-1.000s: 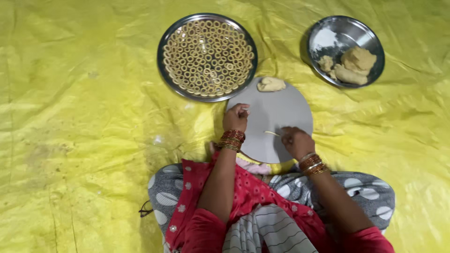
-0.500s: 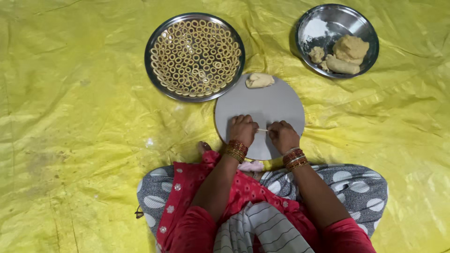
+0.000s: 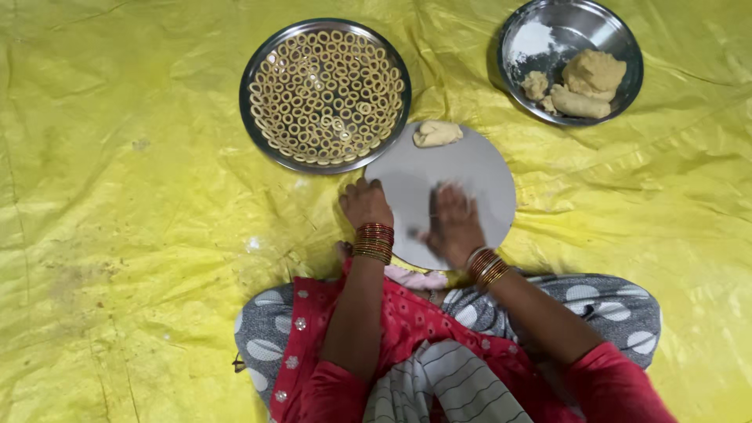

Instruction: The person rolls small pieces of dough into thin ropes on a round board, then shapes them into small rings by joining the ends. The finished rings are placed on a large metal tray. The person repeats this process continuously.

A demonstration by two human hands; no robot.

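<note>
round grey board (image 3: 462, 168) lies at centre on the yellow sheet (image 3: 117, 196). left hand (image 3: 365, 204) rests at the board's 9 o'clock edge, fingers curled – whether it holds anything cannot be told. right hand (image 3: 452, 225) lies palm-down, fingers spread and blurred, at 6 o'clock on the board – nothing visibly gripped. dough lump (image 3: 437, 133) sits at 12 o'clock. tray of dough rings (image 3: 325, 94) lies at 10 o'clock, bowl of dough (image 3: 572, 70) at 2 o'clock.
</note>
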